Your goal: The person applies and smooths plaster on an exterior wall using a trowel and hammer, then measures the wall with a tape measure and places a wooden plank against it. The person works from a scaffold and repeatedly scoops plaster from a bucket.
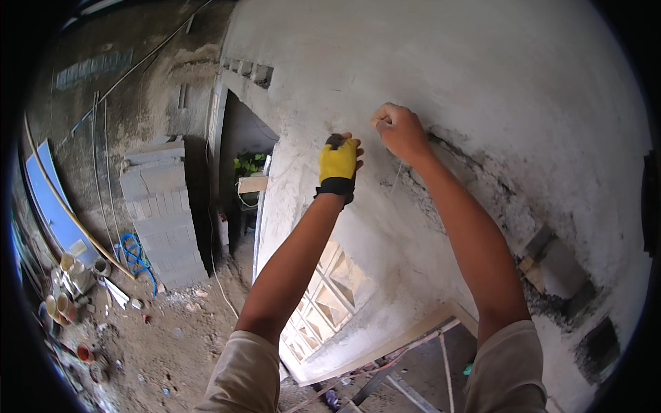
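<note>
My left hand (337, 162), in a yellow and black fingerless glove, is raised close to the rough pale plastered wall (427, 55), its fingers curled; what they hold, if anything, is hidden. A little higher to its right, my bare right hand (401, 134) has its fingers pinched together at the wall, on something too small to make out. A thin pale string (396, 177) hangs just below it. A long crack with broken plaster (475, 172) runs under and right of my right hand.
Left stand stacked grey blocks (155, 213), a blue panel (55, 199), pipes, a blue hose (134, 261) and several buckets (65, 310) on a dirt floor. Below are a latticed vent (323, 296), a ledge and poles (406, 392). A broken hole with blocks (561, 268) is lower right.
</note>
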Motion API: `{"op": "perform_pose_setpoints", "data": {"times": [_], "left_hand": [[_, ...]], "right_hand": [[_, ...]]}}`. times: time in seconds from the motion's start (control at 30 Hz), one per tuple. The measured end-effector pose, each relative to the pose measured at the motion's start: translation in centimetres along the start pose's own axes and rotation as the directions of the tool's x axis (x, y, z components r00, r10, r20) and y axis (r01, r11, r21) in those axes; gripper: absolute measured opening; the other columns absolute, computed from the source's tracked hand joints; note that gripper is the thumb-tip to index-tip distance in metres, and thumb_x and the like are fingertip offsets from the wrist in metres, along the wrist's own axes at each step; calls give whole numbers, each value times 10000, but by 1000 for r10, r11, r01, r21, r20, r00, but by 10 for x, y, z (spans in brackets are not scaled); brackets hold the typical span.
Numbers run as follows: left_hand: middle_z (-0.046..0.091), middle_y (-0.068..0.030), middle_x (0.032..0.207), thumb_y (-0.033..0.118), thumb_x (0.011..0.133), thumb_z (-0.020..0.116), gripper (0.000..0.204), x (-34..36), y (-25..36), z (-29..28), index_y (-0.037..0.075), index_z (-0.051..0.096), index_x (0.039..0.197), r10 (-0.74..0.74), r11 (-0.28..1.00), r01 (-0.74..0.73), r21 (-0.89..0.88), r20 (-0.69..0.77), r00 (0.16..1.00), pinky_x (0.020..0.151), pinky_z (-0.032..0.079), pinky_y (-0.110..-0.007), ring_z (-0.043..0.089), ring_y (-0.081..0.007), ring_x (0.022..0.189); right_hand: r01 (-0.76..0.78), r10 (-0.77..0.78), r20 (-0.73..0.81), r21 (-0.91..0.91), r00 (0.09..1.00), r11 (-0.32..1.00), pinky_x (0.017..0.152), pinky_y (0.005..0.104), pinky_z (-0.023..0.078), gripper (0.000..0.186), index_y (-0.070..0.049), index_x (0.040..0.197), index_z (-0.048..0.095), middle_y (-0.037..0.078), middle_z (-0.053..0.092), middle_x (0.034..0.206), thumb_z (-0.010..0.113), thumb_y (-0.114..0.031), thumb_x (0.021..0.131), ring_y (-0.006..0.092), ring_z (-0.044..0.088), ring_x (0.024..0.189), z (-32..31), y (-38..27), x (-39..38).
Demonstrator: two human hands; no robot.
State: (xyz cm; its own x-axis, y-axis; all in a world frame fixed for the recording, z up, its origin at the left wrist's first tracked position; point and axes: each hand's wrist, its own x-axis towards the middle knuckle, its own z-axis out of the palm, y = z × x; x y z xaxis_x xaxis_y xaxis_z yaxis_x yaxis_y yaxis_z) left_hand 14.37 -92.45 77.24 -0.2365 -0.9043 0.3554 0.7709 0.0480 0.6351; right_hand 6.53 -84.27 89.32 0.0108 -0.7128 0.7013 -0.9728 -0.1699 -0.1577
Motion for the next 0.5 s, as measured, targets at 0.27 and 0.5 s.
{"op": "perform_pose_setpoints", "data": {"times": [0.27, 0.5], "left_hand": [[491, -191, 1381, 397, 891, 582, 527, 77, -63, -27, 93, 529, 1318, 457, 459, -287, 841, 54, 888, 1009, 411, -432, 503, -369, 1228], [68, -142, 1642, 619, 921, 461, 866, 77, -93, -25, 167, 131, 1581, 131, 501, -263, 825, 228, 965, 1157, 90, -620, 25, -395, 1505]], "right_hand": [[58, -41, 55, -357, 998, 932, 835, 421, 520, 151, -102, 947, 699, 131, 715, 958, 604, -173, 853, 330, 672, 926, 57, 53, 95], [210, -162, 136, -539, 977, 816, 815, 456, 509, 133, -82, 941, 657, 155, 700, 928, 564, -136, 863, 356, 660, 915, 73, 58, 142]]}}
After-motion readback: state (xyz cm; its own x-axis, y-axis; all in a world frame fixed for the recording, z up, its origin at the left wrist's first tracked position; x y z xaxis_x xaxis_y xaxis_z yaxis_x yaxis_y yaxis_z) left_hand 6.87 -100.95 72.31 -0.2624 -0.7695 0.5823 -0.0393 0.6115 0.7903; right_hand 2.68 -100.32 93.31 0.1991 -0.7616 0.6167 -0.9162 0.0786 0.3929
